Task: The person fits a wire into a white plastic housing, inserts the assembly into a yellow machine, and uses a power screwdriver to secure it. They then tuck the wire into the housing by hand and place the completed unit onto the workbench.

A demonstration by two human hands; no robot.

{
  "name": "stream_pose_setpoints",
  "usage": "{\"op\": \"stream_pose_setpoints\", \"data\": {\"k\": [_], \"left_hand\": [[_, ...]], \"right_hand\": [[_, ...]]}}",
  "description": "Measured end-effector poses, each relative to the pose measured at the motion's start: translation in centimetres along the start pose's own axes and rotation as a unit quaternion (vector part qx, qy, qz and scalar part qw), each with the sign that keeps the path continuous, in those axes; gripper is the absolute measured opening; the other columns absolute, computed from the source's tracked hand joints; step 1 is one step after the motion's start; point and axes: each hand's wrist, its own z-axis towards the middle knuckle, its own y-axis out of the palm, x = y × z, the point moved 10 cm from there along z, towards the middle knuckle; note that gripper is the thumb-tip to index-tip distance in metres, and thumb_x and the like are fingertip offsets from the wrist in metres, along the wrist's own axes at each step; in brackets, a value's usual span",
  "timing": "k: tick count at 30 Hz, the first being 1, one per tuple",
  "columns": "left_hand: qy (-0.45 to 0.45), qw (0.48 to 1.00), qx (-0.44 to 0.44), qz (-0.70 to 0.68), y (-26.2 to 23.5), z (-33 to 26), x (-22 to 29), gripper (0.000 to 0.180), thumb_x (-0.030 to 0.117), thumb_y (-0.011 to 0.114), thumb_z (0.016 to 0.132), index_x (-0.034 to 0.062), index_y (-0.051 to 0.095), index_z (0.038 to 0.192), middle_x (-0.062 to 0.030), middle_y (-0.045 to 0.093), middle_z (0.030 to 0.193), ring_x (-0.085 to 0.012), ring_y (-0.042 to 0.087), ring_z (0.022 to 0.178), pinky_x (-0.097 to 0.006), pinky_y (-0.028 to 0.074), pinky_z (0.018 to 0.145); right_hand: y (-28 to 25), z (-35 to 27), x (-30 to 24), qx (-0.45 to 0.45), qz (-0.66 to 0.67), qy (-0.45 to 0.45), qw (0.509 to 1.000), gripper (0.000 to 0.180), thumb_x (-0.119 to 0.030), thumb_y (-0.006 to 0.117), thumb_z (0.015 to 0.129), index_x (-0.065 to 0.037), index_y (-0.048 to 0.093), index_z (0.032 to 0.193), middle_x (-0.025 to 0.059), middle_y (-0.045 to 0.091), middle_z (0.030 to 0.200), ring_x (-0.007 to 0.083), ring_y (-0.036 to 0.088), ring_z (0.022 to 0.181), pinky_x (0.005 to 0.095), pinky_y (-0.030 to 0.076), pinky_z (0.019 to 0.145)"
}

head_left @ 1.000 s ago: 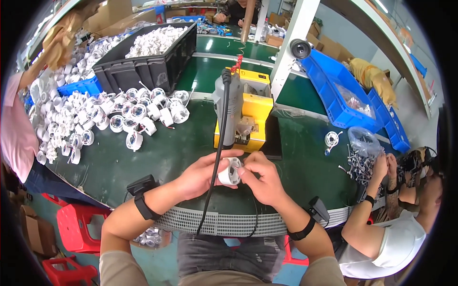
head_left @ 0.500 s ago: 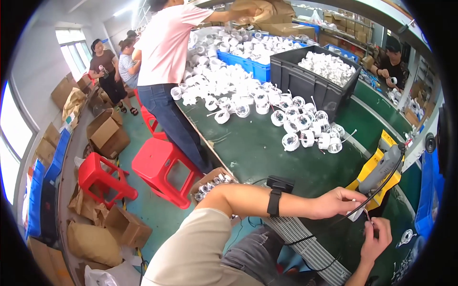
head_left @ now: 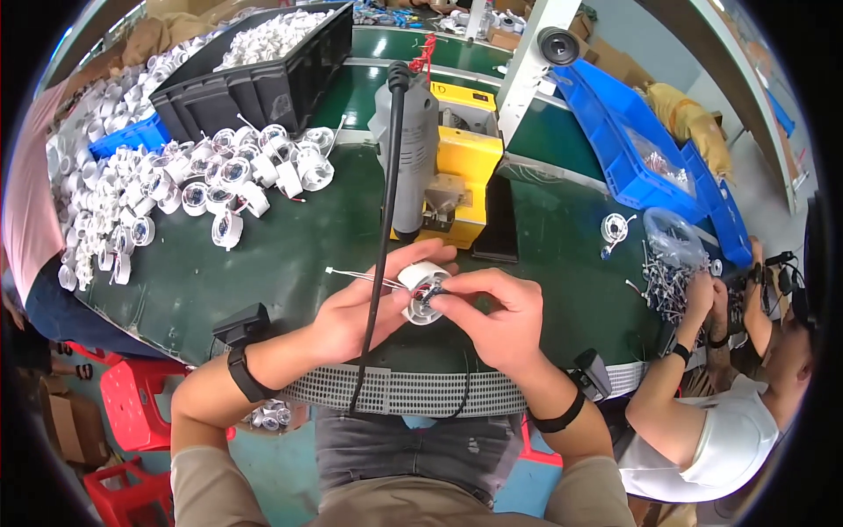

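Nearest my view are the grey jeans (head_left: 417,452), then the pale perforated strip (head_left: 439,393) along the bench edge, with a dark wristband (head_left: 248,378) on the left wrist and a similar one on the right. Past that strip, over the green bench (head_left: 307,263), I have both hands close together on one white round housing (head_left: 423,309), in front of the yellow machine. My left hand (head_left: 351,307) cradles it from the side, thumb against the wall nearest it, the other fingers stretched out long behind the piece, so that grip is only as wide as the housing itself. My right hand (head_left: 505,316) has thumb and index finger nearly together at the housing's mouth, pinching a small dark part (head_left: 431,294) there; the fingertips hide most of it. White leads (head_left: 356,276) run out to the left across the left hand, and a black cable (head_left: 386,220) hangs in front of it; I can't tell whether they touch. Beyond stands the yellow machine (head_left: 463,193) with its grey cylinder (head_left: 408,167). Off to the left lie heaped white housings (head_left: 132,202), and farthest back, a black bin (head_left: 255,97) full of small white pieces.
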Motion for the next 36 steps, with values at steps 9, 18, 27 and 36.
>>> {"op": "stream_pose_setpoints", "data": {"k": [9, 18, 27, 36], "left_hand": [[0.004, 1.0, -0.019, 0.021, 0.2, -0.2, 0.2, 0.057, 0.017, 0.042, 0.099, 0.0035, 0.017, 0.149, -0.0136, 0.028, 0.15, -0.0256, 0.03, 0.137, -0.041, 0.024, 0.113], [0.025, 0.974, 0.011, 0.224, 0.3, 0.0, 1.0, 0.056, 0.016, 0.049, 0.099, 0.0045, 0.023, 0.148, -0.007, 0.044, 0.135, -0.0164, 0.045, 0.123, -0.031, 0.039, 0.102], [-0.133, 0.956, 0.194, 0.175, -6.3, -0.7, -2.0, 0.034, 0.005, 0.054, 0.092, -0.003, 0.047, 0.124, -0.0091, 0.058, 0.105, -0.0152, 0.061, 0.092, -0.031, 0.059, 0.077], [-0.198, 0.944, 0.209, 0.159, -7.5, -0.7, -3.1, 0.034, 0.005, 0.051, 0.091, -0.0024, 0.049, 0.124, -0.0108, 0.058, 0.106, -0.0183, 0.063, 0.089, -0.032, 0.059, 0.078]], "right_hand": [[1.0, -0.3, -0.2, -0.007, -0.026, 0.005, 1.0, 0.019, 0.003, 0.079, 0.07, 0.002, 0.068, 0.085, 0.0106, 0.068, 0.085, 0.0143, 0.065, 0.076, 0.0248, 0.051, 0.066], [1.8, 0.0, 3.3, 0.0, 0.106, 0.095, 0.99, 0.025, 0.008, 0.068, 0.08, 0.003, 0.061, 0.103, 0.009, 0.058, 0.103, 0.0183, 0.064, 0.092, 0.0279, 0.053, 0.077], [2.4, 6.4, -0.4, 0.059, -0.184, -0.035, 0.981, 0.068, -0.008, 0.076, 0.075, 0.001, 0.038, 0.131, 0.0151, 0.065, 0.103, 0.022, 0.065, 0.087, 0.0328, 0.053, 0.077], [-0.7, 8.3, -0.5, 0.288, 0.14, -0.121, 0.94, 0.047, -0.012, 0.048, 0.094, 0.0, 0.028, 0.135, 0.0056, 0.05, 0.066, 0.0153, 0.052, 0.053, 0.0291, 0.047, 0.051]]}}
